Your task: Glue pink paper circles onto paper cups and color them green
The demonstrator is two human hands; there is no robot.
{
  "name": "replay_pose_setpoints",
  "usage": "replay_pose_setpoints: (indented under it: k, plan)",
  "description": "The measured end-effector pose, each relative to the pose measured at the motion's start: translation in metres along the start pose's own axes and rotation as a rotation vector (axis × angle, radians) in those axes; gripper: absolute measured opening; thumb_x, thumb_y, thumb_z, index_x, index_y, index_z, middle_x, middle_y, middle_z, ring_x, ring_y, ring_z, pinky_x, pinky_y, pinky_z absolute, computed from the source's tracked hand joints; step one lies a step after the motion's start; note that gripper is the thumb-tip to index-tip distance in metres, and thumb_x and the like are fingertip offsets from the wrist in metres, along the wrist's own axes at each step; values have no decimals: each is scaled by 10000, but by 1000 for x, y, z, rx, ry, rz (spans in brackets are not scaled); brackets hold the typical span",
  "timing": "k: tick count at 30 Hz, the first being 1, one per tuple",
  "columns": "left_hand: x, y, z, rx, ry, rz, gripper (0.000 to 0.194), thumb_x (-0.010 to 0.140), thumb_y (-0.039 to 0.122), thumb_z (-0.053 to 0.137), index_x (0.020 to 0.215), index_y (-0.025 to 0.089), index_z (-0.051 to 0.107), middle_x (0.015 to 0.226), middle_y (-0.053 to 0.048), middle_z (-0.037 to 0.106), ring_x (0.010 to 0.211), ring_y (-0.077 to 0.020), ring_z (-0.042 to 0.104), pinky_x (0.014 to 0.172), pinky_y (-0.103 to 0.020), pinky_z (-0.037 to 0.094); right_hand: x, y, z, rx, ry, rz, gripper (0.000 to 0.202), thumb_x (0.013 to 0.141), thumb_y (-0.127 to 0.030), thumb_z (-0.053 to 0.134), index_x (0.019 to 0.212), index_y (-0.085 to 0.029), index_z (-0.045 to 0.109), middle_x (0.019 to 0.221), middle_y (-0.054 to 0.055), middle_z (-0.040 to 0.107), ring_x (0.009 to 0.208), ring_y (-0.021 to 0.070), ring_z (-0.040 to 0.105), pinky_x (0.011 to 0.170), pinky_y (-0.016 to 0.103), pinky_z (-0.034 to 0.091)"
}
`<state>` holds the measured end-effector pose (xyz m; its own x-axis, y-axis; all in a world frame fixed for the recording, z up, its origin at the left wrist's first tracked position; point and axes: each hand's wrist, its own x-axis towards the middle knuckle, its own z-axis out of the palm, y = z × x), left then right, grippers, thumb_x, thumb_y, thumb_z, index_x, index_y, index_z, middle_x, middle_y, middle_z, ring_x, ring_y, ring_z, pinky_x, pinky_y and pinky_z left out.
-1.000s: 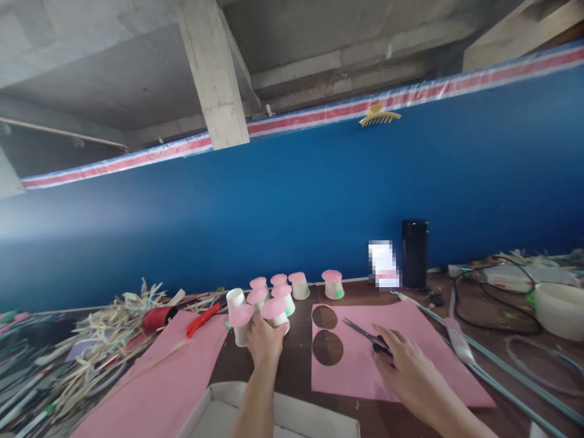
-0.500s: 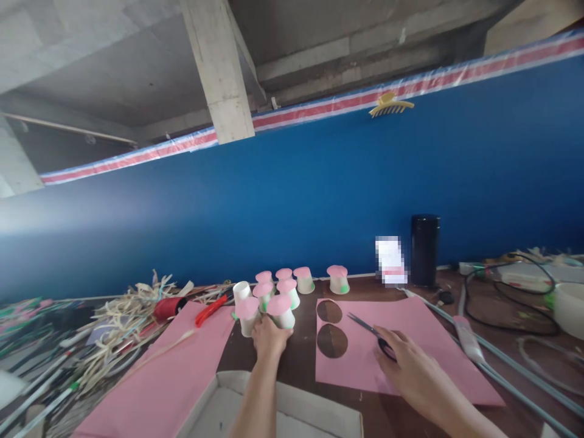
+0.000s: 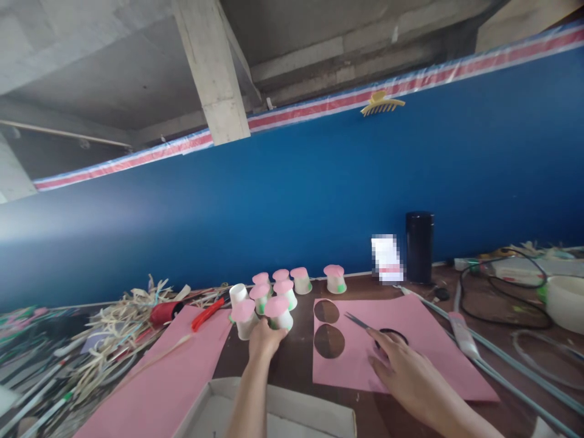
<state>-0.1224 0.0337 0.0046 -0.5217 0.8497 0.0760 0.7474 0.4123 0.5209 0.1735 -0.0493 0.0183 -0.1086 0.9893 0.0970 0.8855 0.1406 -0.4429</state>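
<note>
Several upturned white paper cups stand on the dark table, most topped with pink paper discs. My left hand (image 3: 265, 340) is closed around the lower part of the nearest pink-topped cup (image 3: 279, 311); its fingertips are partly hidden. Another pink-topped cup (image 3: 245, 319) stands just to its left. My right hand (image 3: 392, 362) rests over black-handled scissors (image 3: 358, 320) on a pink sheet (image 3: 365, 377), its fingers apart and a handle loop showing behind them. Two round holes (image 3: 329, 341) in the sheet show the dark table.
An open white box (image 3: 292, 395) lies in front, below my left forearm. A second pink sheet (image 3: 182, 365), red ties (image 3: 207, 314) and tangled strips (image 3: 123, 328) are left. A black cylinder (image 3: 419, 246) and cables stand or lie at right.
My right hand has spread its fingers over the scissors, and the handle loop now shows above them. My left hand stays at the same cup. The whole view has shifted slightly.
</note>
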Motion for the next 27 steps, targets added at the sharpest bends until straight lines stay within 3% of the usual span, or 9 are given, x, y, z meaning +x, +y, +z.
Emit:
replay_pose_setpoints:
  k: [4, 13, 22, 27]
  plan:
    - [7, -7, 5, -68, -120, 79, 505, 630, 350, 716, 1088, 198, 570, 1049, -56, 690, 952, -217, 638, 745, -244, 470, -1, -2, -1, -3, -12, 1, 517, 856, -333, 347, 1351, -212, 437, 1292, 120, 538, 1109, 299, 560, 870, 412, 430]
    - [8, -7, 4, -89, -184, 82, 497, 666, 383, 653, 1113, 199, 537, 1119, -104, 659, 1017, -268, 613, 805, -313, 460, -1, -5, -1, -30, -77, 14, 537, 860, -318, 353, 1379, -192, 419, 1390, 118, 474, 1220, 307, 492, 945, 437, 400]
    - [-6, 4, -3, -58, -134, 40, 522, 682, 434, 613, 1132, 187, 516, 1162, -156, 632, 1058, -314, 591, 827, -383, 445, -1, -3, 2, -16, -78, -23, 525, 864, -339, 346, 1354, -180, 446, 1407, 117, 455, 1261, 306, 456, 956, 445, 407]
    - [-20, 15, -4, -34, -59, -16, 547, 703, 503, 576, 1133, 176, 491, 1072, -175, 664, 1013, -339, 613, 780, -390, 455, -1, -3, 3, -18, -76, -25, 526, 867, -352, 334, 1350, -182, 453, 1414, 115, 447, 1265, 301, 453, 964, 440, 404]
